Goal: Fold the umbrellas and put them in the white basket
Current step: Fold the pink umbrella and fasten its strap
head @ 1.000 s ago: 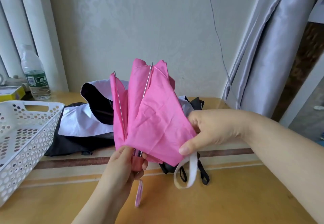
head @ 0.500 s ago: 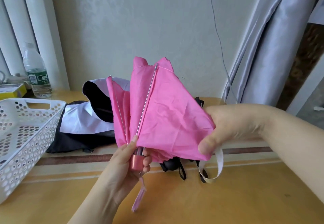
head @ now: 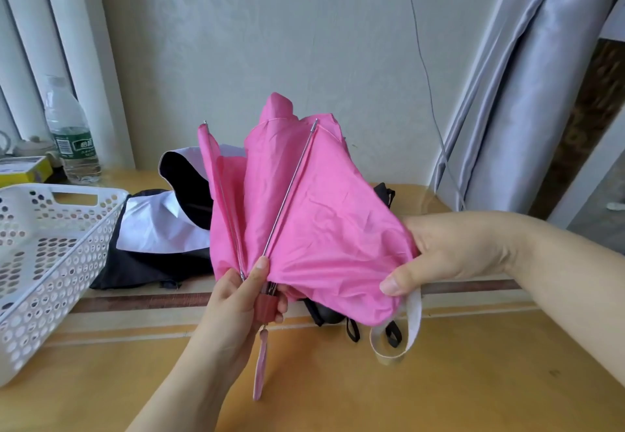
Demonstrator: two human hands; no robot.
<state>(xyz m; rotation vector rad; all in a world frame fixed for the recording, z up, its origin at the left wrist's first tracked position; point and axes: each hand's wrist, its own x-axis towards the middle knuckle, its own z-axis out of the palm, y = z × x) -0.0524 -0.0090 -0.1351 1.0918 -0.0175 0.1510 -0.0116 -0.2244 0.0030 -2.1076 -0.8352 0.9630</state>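
A collapsed pink umbrella (head: 314,215) is held upright above the wooden table (head: 338,381), its metal ribs showing. My left hand (head: 240,299) grips its pink handle at the bottom, thumb up against the ribs, and a pink wrist loop dangles below. My right hand (head: 443,252) pinches the right edge of the pink canopy; a cream closing strap (head: 402,333) hangs under it. Behind lies a black and white umbrella (head: 159,228), partly hidden by the pink one. The white perforated basket (head: 57,249) stands at the left.
A water bottle (head: 69,134) and a yellow box (head: 23,169) stand at the back left against the wall. Grey curtains (head: 507,86) hang at the right, with a thin cable (head: 426,70) running down the wall beside them.
My right hand has drawn the canopy edge out to the right, spreading the pink fabric wider. My left thumb has risen onto the ribs. The view has shifted slightly.
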